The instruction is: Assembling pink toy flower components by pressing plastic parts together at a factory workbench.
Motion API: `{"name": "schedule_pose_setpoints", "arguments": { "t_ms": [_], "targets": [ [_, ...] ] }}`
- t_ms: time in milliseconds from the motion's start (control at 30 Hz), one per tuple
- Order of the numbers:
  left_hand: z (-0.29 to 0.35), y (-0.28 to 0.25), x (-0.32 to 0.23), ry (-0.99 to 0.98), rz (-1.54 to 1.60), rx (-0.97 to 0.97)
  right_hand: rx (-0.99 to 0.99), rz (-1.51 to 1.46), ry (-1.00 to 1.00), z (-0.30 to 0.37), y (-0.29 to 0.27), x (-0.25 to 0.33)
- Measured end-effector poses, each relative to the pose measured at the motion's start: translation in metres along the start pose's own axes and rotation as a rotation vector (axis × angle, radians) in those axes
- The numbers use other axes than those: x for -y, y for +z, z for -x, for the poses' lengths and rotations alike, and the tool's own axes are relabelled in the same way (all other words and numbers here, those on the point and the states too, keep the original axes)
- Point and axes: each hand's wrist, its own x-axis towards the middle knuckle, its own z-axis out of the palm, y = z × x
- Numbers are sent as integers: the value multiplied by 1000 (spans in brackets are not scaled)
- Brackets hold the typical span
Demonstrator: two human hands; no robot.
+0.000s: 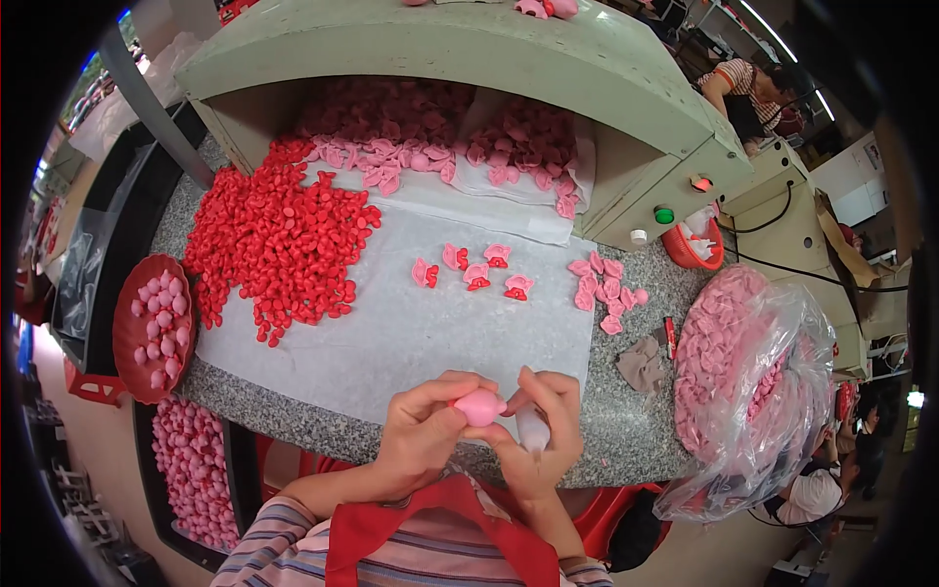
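Speckled grey table (626, 440) with white sheet (401, 333), small pink pieces (611, 288) and brown cloth (641, 365)

Site is reading as a small-parts workshop or factory floor. Evidence: red parts (279, 245) are lying loose in a large heap on a speckled counter (284, 419). A grey-green metal housing (430, 44) is standing there, coloured buttons (664, 214) showing on its side and many pink parts (386, 161) filling its opening. At right, a clear bag (797, 342) is bulging with similar stock; at lower left, a black crate (241, 470) is holding more. Beyond, co-workers (738, 76) are sitting, and tube lights (770, 29) are shining. The person is wearing an apron (391, 528).
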Motion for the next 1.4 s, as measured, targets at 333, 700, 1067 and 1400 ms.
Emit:
{"name": "schedule_pose_setpoints", "arguments": {
  "t_ms": [333, 700, 1067, 1400],
  "targets": [
    [-2, -10, 17, -257, 494, 2, 78, -176, 156, 5, 2, -10],
    [-18, -18, -33, 309, -745, 298, 331, -129, 10, -12, -21, -10],
    [-28, -4, -63, 315, -1517, 465, 504, -36, -143, -25, -14, -18],
    [-15, -14, -9, -429, 510, 50, 68, 131, -23, 3, 3, -4]
  ]
}}
